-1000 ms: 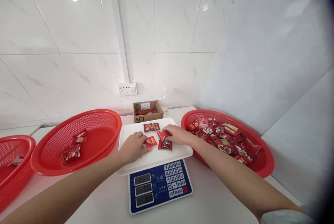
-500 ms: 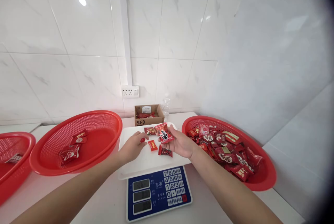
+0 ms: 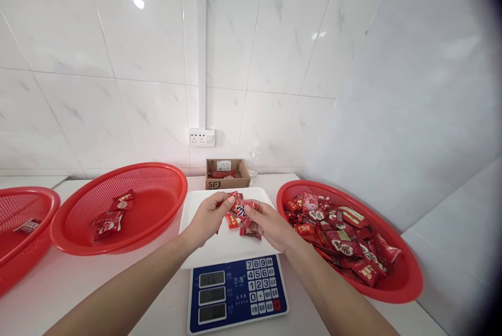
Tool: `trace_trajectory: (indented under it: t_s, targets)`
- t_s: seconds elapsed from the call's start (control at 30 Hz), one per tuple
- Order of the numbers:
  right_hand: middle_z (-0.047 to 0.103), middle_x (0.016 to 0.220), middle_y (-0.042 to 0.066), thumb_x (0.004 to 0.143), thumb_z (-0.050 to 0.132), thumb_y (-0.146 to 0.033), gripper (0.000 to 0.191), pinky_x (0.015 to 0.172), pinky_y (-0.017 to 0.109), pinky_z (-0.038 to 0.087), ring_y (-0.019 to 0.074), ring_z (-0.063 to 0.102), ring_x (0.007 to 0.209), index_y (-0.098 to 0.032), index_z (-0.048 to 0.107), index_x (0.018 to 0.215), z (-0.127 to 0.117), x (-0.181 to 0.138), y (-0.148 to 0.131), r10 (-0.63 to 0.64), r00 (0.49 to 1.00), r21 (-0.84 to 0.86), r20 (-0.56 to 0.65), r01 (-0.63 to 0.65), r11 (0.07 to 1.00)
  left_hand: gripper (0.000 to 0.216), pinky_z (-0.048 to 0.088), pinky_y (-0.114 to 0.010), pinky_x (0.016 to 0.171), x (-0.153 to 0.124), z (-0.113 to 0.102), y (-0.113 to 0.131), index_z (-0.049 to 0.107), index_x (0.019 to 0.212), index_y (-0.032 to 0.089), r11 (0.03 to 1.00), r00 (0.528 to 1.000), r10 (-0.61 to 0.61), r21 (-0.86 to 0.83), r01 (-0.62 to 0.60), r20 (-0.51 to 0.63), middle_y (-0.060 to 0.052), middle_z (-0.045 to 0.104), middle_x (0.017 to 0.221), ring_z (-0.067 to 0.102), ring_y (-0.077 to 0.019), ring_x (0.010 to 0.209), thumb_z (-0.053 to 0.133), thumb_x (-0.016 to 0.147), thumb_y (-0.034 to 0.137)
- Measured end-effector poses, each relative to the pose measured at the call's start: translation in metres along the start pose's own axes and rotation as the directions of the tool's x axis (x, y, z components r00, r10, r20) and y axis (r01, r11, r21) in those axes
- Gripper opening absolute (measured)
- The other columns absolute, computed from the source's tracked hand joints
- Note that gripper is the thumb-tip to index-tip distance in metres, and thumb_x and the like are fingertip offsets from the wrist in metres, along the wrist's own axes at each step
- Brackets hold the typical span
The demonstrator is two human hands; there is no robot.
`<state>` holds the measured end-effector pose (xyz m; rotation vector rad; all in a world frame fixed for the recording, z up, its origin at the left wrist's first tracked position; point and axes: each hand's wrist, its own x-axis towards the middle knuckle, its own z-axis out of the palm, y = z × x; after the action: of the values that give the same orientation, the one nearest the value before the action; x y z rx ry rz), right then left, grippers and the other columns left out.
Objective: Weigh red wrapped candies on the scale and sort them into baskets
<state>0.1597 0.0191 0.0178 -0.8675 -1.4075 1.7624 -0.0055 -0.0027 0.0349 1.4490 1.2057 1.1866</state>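
Note:
Both hands meet above the white pan (image 3: 219, 250) of a blue-faced digital scale (image 3: 237, 292). My left hand (image 3: 207, 218) pinches a small red candy packet (image 3: 231, 214) at its upper edge. My right hand (image 3: 269, 225) is curled around a bunch of red candy packets (image 3: 243, 212), palm turned up. One red packet (image 3: 251, 233) lies on the pan just under the right hand. The packets in the two hands touch each other.
A red basket (image 3: 392, 294) full of red candy packets stands to the right of the scale. On the left a red basket (image 3: 157, 179) holds several packets, and another red basket (image 3: 23, 203) is at the far left. A small cardboard box (image 3: 227, 182) and a plastic bottle (image 3: 253, 161) stand by the tiled wall.
Both hands rose off the scale pan with packets picked up from it and came together. The right hand turned palm up. Fewer packets lie on the pan now.

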Motion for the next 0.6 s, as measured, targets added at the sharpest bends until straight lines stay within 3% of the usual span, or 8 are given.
trace_trajectory:
  t_s: [0.1, 0.3, 0.5, 0.6]
  targets:
    - [0.059, 0.059, 0.000, 0.074, 0.057, -0.058, 0.042, 0.048, 0.023, 0.036, 0.0101, 0.051, 0.049, -0.016, 0.057, 0.075, -0.003, 0.001, 0.000, -0.046, 0.996, -0.129, -0.078, 0.035, 0.991, 0.035, 0.033, -0.019, 0.042, -0.003, 0.001, 0.000, 0.052, 0.065, 0.020, 0.998, 0.999, -0.014, -0.060, 0.016, 0.035, 0.004, 0.053, 0.058, 0.042, -0.0088, 0.047, 0.050, 0.078, 0.052]
    - [0.060, 0.059, -0.001, 0.074, 0.054, -0.060, 0.042, 0.050, 0.024, 0.037, 0.0111, 0.050, 0.049, -0.018, 0.055, 0.068, -0.006, -0.007, -0.010, -0.069, 0.997, -0.356, -0.030, 0.053, 0.933, 0.040, 0.040, -0.022, 0.053, -0.005, -0.003, 0.000, 0.064, 0.070, 0.019, 0.990, 0.973, -0.072, -0.100, 0.095, 0.218, 0.000, 0.062, 0.063, 0.052, -0.0128, 0.055, 0.050, 0.078, 0.055]
    - [0.053, 0.053, -0.003, 0.076, 0.050, -0.062, 0.043, 0.044, 0.023, 0.030, 0.0100, 0.042, 0.045, -0.019, 0.052, 0.068, -0.007, 0.001, -0.001, -0.095, 0.987, -0.374, -0.128, 0.041, 0.926, 0.038, 0.037, -0.021, 0.050, -0.004, 0.003, -0.005, 0.060, 0.066, 0.019, 0.986, 0.993, -0.080, -0.142, 0.091, 0.082, 0.002, 0.060, 0.060, 0.049, -0.0120, 0.054, 0.053, 0.076, 0.055]
    - [0.053, 0.056, -0.003, 0.075, 0.051, -0.061, 0.041, 0.046, 0.024, 0.033, 0.0101, 0.043, 0.046, -0.020, 0.051, 0.069, -0.007, 0.007, 0.005, -0.095, 0.986, -0.323, -0.138, 0.046, 0.945, 0.038, 0.039, -0.022, 0.052, -0.003, 0.005, -0.009, 0.057, 0.068, 0.020, 0.973, 0.993, -0.101, -0.201, 0.112, 0.068, 0.001, 0.060, 0.062, 0.051, -0.0128, 0.056, 0.052, 0.076, 0.056]
